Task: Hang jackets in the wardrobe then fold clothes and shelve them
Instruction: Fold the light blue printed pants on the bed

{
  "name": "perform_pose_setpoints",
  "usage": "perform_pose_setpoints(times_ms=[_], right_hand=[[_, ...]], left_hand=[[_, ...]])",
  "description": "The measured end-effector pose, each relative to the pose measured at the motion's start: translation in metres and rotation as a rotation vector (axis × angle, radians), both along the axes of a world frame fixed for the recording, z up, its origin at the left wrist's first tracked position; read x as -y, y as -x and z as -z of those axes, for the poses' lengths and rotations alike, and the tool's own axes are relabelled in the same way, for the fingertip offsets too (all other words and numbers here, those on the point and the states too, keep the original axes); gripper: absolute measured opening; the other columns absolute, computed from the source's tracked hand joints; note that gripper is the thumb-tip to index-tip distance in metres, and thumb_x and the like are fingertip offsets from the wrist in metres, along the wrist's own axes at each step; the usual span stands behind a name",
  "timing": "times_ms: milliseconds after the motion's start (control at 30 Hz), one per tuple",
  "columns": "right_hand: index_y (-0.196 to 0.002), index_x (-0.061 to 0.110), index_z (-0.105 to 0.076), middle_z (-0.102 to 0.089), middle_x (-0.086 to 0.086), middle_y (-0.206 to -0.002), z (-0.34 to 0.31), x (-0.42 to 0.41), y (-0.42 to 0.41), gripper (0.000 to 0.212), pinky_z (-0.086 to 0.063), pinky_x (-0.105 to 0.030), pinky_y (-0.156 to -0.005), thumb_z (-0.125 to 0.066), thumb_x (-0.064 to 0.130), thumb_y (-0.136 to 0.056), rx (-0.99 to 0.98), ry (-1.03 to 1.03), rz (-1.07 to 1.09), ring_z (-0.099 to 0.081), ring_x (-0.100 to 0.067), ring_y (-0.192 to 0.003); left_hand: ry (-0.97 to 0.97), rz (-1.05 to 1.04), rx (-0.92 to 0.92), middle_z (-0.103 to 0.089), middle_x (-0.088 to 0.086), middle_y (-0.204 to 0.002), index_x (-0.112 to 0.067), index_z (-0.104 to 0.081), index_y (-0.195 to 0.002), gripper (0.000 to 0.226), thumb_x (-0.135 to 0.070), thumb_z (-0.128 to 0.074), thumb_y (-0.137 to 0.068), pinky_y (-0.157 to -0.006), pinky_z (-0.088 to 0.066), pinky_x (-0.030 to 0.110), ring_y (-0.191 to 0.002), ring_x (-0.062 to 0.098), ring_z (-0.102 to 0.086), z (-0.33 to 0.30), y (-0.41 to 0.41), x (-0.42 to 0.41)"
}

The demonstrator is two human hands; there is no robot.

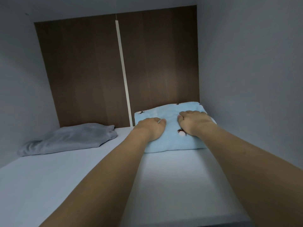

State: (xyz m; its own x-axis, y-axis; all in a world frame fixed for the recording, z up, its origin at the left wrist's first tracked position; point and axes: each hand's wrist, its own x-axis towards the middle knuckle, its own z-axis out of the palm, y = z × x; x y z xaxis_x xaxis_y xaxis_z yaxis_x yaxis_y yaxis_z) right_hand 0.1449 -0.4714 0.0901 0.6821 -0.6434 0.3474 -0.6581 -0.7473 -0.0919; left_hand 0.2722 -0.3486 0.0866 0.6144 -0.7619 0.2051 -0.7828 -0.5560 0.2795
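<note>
Blue garment: the folded light-blue garment [170, 128] lies flat on the white shelf [65, 185], in its back right corner, with its far edge against the brown back panel [82, 71] and its right side close to the grey side wall [254, 79].
Long axis: it is wider than it is deep, so its long side runs left to right along the back panel — the fold's rounded near edge faces me.
Print: small dark marks are scattered on the fabric, one with a white patch just beside my right wrist; I cannot tell what they depict.
My left hand: my left hand [151, 126] rests palm down on the left half of the garment, fingers bent over the cloth and pressing into it, thumb tucked toward the middle.
My right hand: my right hand [195, 122] lies palm down on the right half, fingers bent the same way, thumb pointing inward toward the other hand; the two hands are near each other but apart.
Arms: both bare forearms reach straight in from the near edge of the shelf.
Grey garment: a folded grey garment [70, 138] sits on the same shelf at the back left — well apart from the blue one, its long side angled from near-left to far-right.
Back panel: two brown boards with a pale strip [123, 71] running down between them.
</note>
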Motion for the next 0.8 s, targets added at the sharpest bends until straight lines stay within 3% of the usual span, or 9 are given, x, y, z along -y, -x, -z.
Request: perform_pose_setpoints(times_ms=[400,800], right_hand=[[-0.143,0.019,-0.042,-0.045,-0.005,-0.147,0.007,0.067,-0.031,0.052,-0.026,-0.046,-0.113,-0.017,0.038,-0.102,-0.044,0.017,-0.006,-0.04,-0.026,-0.134],[-0.143,0.017,-0.042,-0.044,-0.005,-0.147,0.01,0.08,-0.036,0.051,-0.029,-0.045,-0.112,-0.021,0.039,-0.102,-0.06,-0.005,-0.035,-0.04,-0.026,-0.134]], left_hand=[[-0.004,-0.038,-0.003,-0.044,0.007,-0.151,-0.03,-0.042,-0.148,0.061,-0.056,-0.014,-0.1,-0.114,-0.031,0.042,-0.137,0.031,-0.04,0.01,-0.029,0.067],[-0.036,-0.052,0.012,-0.046,0.007,-0.149,-0.027,-0.043,-0.147,0.062,-0.055,-0.014,-0.1,-0.111,-0.033,0.041,-0.134,0.031,-0.042,0.009,-0.033,0.08]])
